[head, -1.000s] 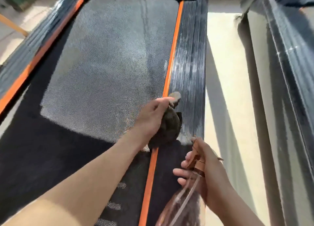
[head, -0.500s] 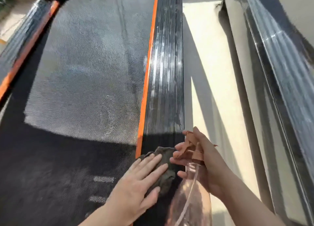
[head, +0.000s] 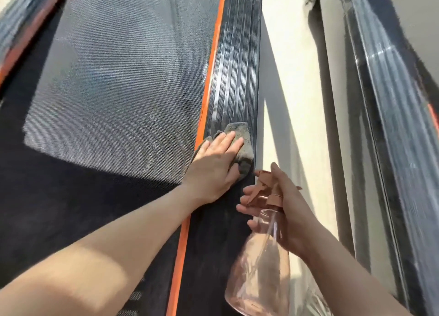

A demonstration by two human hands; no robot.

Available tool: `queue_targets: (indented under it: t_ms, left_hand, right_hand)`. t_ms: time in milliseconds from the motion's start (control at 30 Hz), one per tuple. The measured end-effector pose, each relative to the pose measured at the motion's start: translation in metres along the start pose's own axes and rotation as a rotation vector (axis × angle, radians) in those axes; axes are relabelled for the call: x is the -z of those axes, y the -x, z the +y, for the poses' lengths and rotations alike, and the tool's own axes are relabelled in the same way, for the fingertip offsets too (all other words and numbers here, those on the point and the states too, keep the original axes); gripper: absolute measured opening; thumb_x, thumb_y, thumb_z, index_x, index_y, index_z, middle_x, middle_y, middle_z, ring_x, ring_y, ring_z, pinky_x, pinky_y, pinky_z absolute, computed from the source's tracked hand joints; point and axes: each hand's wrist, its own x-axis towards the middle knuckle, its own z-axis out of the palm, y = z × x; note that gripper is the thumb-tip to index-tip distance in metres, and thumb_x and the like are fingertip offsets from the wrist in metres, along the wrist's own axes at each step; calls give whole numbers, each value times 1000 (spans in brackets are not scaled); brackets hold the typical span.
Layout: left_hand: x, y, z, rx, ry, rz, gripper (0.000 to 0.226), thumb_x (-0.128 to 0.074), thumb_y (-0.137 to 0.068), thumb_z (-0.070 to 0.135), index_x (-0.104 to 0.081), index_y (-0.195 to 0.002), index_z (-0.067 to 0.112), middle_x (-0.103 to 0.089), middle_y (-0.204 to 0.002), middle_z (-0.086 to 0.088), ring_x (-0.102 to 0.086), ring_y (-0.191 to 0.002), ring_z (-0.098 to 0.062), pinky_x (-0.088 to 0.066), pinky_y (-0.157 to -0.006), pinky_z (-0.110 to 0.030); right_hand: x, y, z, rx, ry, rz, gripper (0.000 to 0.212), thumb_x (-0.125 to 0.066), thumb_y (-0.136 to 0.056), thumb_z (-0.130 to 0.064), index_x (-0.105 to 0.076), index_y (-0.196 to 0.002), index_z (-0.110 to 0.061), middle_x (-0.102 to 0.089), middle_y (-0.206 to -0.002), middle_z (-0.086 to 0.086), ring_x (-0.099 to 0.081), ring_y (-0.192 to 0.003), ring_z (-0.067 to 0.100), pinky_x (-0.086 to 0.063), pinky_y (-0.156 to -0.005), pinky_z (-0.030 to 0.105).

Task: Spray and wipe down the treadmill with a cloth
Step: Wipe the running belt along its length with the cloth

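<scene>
The treadmill's ribbed black right side rail (head: 234, 61) runs up the middle, streaked with wet patches, with an orange stripe (head: 209, 78) between it and the dark belt (head: 114, 73). A crumpled grey cloth (head: 242, 140) lies on the rail under my left hand (head: 213, 166), whose straight fingers press it flat. Just to the right, my right hand (head: 285, 208) grips the neck of a clear pinkish spray bottle (head: 259, 268), its nozzle pointing left towards the rail.
A pale floor strip (head: 292, 106) lies to the right of the rail. Beyond it rises the dark frame of another machine (head: 389, 83). The treadmill's left rail (head: 21, 28) shows at the far left edge.
My left hand has slid the cloth forward along the right rail, away from me. The right hand stays beside it with the bottle.
</scene>
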Motion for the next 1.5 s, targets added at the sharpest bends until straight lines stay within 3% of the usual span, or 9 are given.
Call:
queue_targets:
  t_ms: [233, 467, 667, 800, 933, 1067, 1200, 1367, 1500]
  left_hand:
    - [-8, 73, 11, -84, 86, 44, 59, -38, -88, 33, -45, -146, 21, -36, -155, -2, -30, -145, -21, -26, -117, -44]
    - [-16, 104, 12, -144, 123, 32, 58, -43, -87, 33, -48, -144, 25, -36, -155, 1, -30, -145, -18, -28, -117, -43]
    - [-8, 68, -3, 19, 173, 112, 54, -38, -96, 30, -40, -147, 12, -32, -156, -10, -25, -146, -29, -17, -121, -42]
    - [-11, 76, 3, 154, 360, 189, 56, -47, -91, 3, -40, -146, 5, -27, -156, -14, -22, -147, -28, -6, -121, -25]
    - [-21, 131, 18, 336, 557, 258, 66, -42, -80, 11, -44, -145, 16, -28, -158, 1, -28, -144, -9, -19, -116, -17]
    - [-20, 158, 11, 451, 712, 264, 67, -47, -74, 7, -51, -139, 18, -52, -139, 6, -47, -127, -1, -30, -108, -10]
    - [-6, 165, -17, 606, 746, 229, 59, -55, -73, -3, -67, -121, 29, -71, -102, 8, -60, -91, 0, -44, -88, -9]
    - [12, 170, -54, 747, 645, 470, 51, -48, -81, -7, -66, -123, 17, -66, -120, -1, -57, -112, -14, -31, -94, -7]
    - [29, 170, -82, 793, 587, 550, 48, -50, -87, 1, -59, -131, 17, -58, -131, -2, -50, -124, -18, -30, -106, -20]
  right_hand:
    - [2, 5, 14, 4, -66, 73, 51, -57, -88, -59, -63, -71, -10, -59, -66, 12, -56, -54, 22, -52, -49, 30]
    - [4, 7, 5, 10, 48, -9, 61, -55, -83, -67, -75, -89, -9, -72, -88, 13, -73, -85, 26, -54, -56, 30]
    - [-6, 10, 15, 61, 16, 47, 50, -58, -88, -55, -67, -63, -12, -61, -68, 15, -59, -53, 24, -51, -50, 30]
    - [-12, 13, 20, 66, 64, -9, 49, -64, -72, -63, -73, -70, -16, -65, -71, 10, -64, -62, 23, -53, -51, 32]
    - [-32, 15, 27, 71, 182, -84, 66, -66, -65, -68, -71, -99, -12, -69, -83, 10, -71, -79, 23, -55, -53, 35]
    - [-67, 17, 47, 120, 267, -52, 34, -59, -91, -55, -68, -84, -23, -65, -72, 7, -64, -61, 19, -54, -50, 32]
    - [-92, 19, 67, 34, 212, -1, 43, -57, -93, -54, -68, -66, -22, -61, -63, 11, -56, -49, 23, -53, -54, 34]
    - [-103, 16, 79, -55, 214, -116, 55, -62, -85, -60, -67, -98, -7, -65, -79, 13, -66, -71, 24, -55, -55, 39]
    - [-113, 15, 87, 12, 248, -58, 41, -63, -90, -52, -66, -82, -12, -65, -72, 13, -64, -64, 24, -54, -55, 38]
